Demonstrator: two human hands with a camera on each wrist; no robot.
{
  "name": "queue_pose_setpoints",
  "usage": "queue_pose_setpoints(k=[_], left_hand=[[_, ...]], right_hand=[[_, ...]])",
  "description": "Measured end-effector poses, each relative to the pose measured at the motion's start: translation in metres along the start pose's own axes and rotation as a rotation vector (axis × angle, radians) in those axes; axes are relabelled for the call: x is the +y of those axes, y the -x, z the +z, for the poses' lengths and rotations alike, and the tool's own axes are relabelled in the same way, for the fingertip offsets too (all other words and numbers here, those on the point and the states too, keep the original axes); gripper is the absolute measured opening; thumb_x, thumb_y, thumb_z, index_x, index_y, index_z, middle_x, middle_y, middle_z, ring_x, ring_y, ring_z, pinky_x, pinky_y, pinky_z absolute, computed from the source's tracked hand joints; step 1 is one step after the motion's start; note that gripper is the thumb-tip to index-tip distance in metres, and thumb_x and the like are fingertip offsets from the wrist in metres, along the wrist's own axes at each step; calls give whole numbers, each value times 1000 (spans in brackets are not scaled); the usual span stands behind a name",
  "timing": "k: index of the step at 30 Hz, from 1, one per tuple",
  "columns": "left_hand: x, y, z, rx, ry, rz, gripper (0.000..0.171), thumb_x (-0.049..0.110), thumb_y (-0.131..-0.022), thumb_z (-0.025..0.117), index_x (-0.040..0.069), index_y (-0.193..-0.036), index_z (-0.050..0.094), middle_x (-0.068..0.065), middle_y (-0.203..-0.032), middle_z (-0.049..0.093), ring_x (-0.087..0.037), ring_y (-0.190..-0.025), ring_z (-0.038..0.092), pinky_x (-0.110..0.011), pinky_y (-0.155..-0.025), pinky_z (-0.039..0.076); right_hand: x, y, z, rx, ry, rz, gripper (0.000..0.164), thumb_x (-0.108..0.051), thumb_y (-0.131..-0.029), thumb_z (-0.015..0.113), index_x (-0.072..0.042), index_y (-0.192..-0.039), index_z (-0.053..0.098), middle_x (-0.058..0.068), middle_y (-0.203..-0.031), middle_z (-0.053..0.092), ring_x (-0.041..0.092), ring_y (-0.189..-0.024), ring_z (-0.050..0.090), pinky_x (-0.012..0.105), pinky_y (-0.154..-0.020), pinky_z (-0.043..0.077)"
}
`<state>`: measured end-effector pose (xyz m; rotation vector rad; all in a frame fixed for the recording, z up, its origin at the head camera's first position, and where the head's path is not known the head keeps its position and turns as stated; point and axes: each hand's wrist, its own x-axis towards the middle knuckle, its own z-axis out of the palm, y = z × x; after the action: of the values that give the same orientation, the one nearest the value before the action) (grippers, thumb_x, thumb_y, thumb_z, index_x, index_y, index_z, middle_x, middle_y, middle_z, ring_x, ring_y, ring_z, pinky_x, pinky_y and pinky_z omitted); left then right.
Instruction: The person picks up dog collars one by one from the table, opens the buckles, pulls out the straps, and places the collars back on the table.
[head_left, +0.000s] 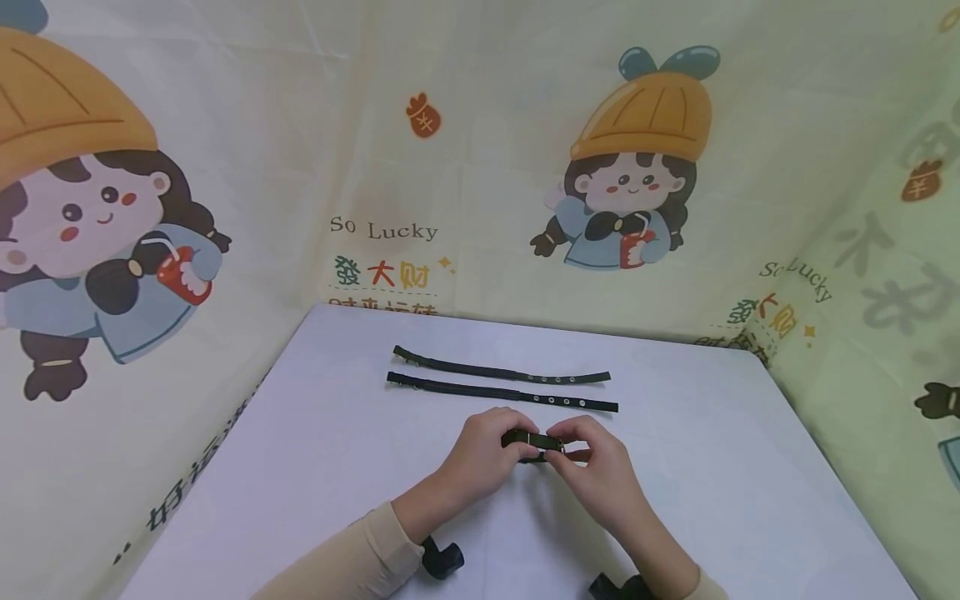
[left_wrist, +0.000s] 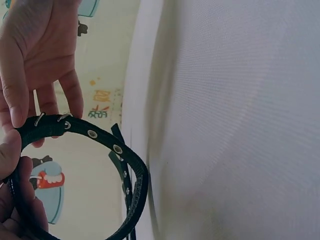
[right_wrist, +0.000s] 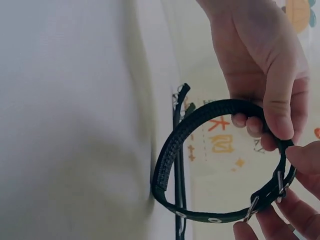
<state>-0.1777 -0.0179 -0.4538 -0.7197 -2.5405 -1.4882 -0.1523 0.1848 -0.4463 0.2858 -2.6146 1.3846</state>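
Both hands hold a dark green collar [head_left: 543, 441], bent into a loop above the table. My left hand [head_left: 486, 446] grips the loop's left side between thumb and fingers. On the other side, my right hand [head_left: 596, 458] pinches the collar beside its metal buckle [right_wrist: 280, 186], thumb and fingertips near the left thumb. Metal-ringed eyelets [left_wrist: 92, 134] run along the thinner part of the band, and a thicker padded section [right_wrist: 172, 155] forms the rest. The strap passes through the metal hardware, partly covered by fingers.
Two similar dark collars, a far one [head_left: 480, 367] and a nearer one [head_left: 480, 389], lie straight and roughly parallel on the white table [head_left: 300, 467] beyond the hands. A printed cloth backdrop [head_left: 480, 183] rises behind the table. Black wrist devices [head_left: 444, 560] sit under the forearms.
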Motion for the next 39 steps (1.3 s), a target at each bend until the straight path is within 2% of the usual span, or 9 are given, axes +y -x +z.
queue_pose_setpoints(k=[8,13,21,26,39], left_hand=[[5,1,-2,-11,-23,13,17,15,-91,87,17,-107,81,7,-104,78,-5,-96,66,-21,-83,56],[8,2,-3,-7,-39,27,17,15,-91,87,15,-106,81,5,-103,78,-5,-95,67,-20,-82,57],[6,0,-5,2,-55,57,15,16,-92,87,16,-105,81,7,-102,78,-3,-93,66,-18,-80,57],[7,0,-6,-2,-46,52,14,16,-92,86,16,-105,81,6,-102,78,-4,-93,65,-19,-79,57],[4,3,-5,26,-33,29,16,13,-91,87,14,-106,80,5,-102,78,-5,-92,66,-20,-79,57]], right_hand=[[-10,3,0,30,13,-92,34,3,-84,88,-21,-104,76,-8,-103,73,15,-99,72,27,-80,65],[-12,3,1,37,35,-112,33,2,-83,90,-21,-102,76,-9,-102,72,12,-96,71,24,-78,64],[-14,1,5,38,86,-100,33,7,-84,86,-19,-101,74,-7,-102,71,14,-97,70,21,-78,62],[-14,1,6,44,97,-102,35,11,-84,84,-18,-101,73,-6,-102,71,15,-97,70,22,-78,63],[-14,0,7,38,120,-66,31,9,-88,82,-16,-102,70,-4,-104,69,16,-101,71,24,-80,63]])
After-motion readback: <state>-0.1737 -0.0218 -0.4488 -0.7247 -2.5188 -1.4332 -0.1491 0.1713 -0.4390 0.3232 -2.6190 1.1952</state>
